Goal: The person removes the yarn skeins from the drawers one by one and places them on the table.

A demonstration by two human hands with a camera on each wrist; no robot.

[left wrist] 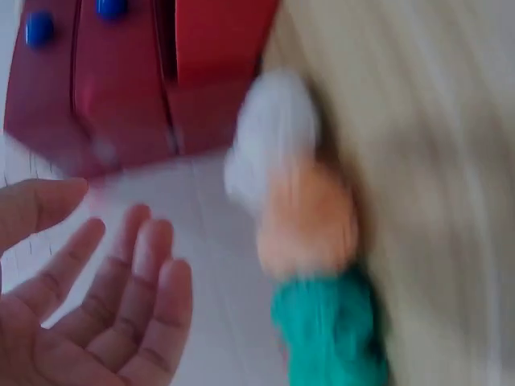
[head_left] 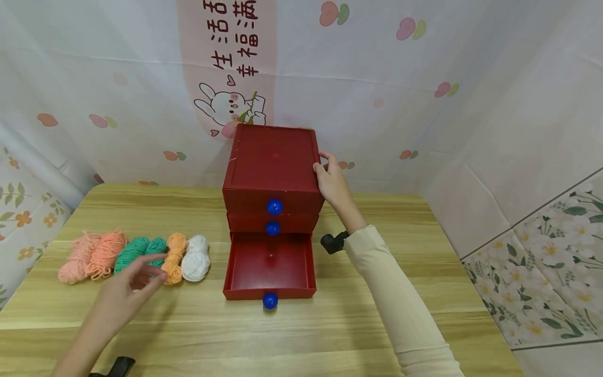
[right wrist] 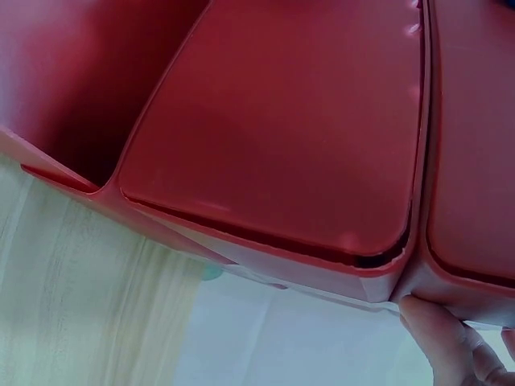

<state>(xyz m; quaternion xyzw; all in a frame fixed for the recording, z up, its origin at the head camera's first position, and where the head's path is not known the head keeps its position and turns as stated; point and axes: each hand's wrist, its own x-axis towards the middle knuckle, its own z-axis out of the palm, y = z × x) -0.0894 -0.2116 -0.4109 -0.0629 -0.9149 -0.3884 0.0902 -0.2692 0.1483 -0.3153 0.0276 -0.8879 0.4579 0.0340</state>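
A red drawer cabinet [head_left: 275, 157] with blue round knobs stands at the back of the table. Its bottom drawer [head_left: 264, 269] is pulled out, and nothing lies inside; the upper two drawers are closed. My right hand [head_left: 333, 180] rests on the cabinet's top right edge, its thumb [right wrist: 438, 338] against the side in the right wrist view. My left hand [head_left: 129, 290] hovers in front of the yarn skeins, fingers loosely bent and holding nothing. Nearest it are green yarn [head_left: 134, 251] and orange yarn [head_left: 175, 256]. White yarn [head_left: 196, 257] lies beside them, closest to the cabinet.
Peach-pink yarn skeins [head_left: 91, 256] lie at the row's left end. The wooden table [head_left: 377, 324] runs up to a patterned cloth backdrop [head_left: 367, 104]. Black camera gear [head_left: 334, 242] is on my right wrist, and more [head_left: 120, 366] shows near my left wrist.
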